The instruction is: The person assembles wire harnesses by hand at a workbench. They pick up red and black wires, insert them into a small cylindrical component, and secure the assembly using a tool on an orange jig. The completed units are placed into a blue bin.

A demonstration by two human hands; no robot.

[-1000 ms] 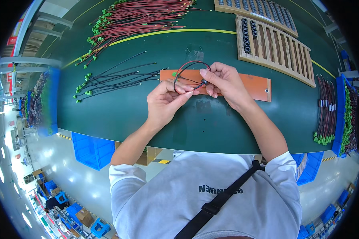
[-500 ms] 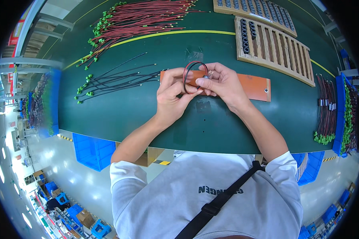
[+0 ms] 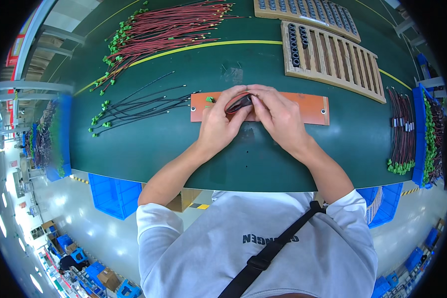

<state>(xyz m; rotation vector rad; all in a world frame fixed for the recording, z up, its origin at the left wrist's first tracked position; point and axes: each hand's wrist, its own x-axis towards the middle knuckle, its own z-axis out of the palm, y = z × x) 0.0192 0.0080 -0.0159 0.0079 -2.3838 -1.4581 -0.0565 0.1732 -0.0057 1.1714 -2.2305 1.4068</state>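
Observation:
Above the orange board (image 3: 310, 108), my two hands meet over a looped pair of red and black wires (image 3: 239, 104). My left hand (image 3: 217, 121) is closed on the loop, fingers curled over its top and thumb below. Closed too, my right hand (image 3: 281, 118) pinches the wires' other side with thumb and fingertips; those fingers hide the wire ends and anything small between them. A green connector (image 3: 210, 99) pokes out beside my left fingers, over the board.
Black wires with green connectors (image 3: 134, 107) lie to the left. A large bundle of red wires (image 3: 174, 25) lies far left. Slotted wooden racks (image 3: 333, 59) with dark rings sit far right. Tied wires (image 3: 402, 129) and a blue bin (image 3: 419, 139) are at the right edge.
My hands have come closer together and the wire loop, upright before, is now folded lower between them. The green connector shows beside my left hand. The whole view has shifted slightly.

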